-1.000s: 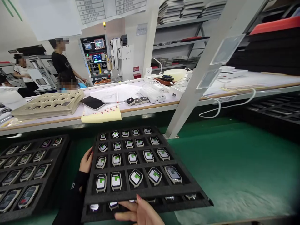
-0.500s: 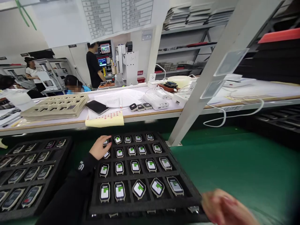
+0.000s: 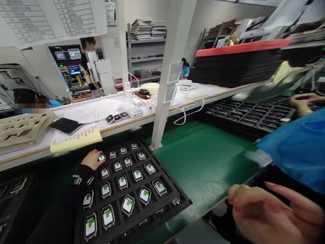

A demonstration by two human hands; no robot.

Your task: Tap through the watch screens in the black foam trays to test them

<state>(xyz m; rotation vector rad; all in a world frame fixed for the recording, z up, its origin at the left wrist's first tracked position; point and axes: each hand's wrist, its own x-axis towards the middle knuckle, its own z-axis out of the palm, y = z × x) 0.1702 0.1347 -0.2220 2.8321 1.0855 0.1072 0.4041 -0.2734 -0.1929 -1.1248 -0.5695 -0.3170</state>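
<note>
My left hand [image 3: 91, 160] reaches to the far row of a black foam tray [image 3: 175, 189]. Its fingers are closed around the edges of a smartwatch [image 3: 102, 157] with a lit white and green screen. Other smartwatches with similar screens, among them a near one [image 3: 108, 217], sit in the tray's compartments, some of them turned askew. Part of the far left of the tray is hidden by my hand and black sleeve. At the lower right, apart from the tray, my right hand [image 3: 276, 211] is raised with fingers loosely bent and apart, holding nothing visible.
Another tray of watches [image 3: 17, 186] is at left. A shelf above bears a phone [image 3: 65, 126], small watches and a white post [image 3: 165, 84]. At right, a co-worker's hand [image 3: 303, 103] and blue sleeve are by a black tray [image 3: 254, 113].
The view has swung right, bringing the co-worker's blue sleeve and tray into sight. My left hand has shifted one compartment right along the far row. My right hand's fingers have spread more.
</note>
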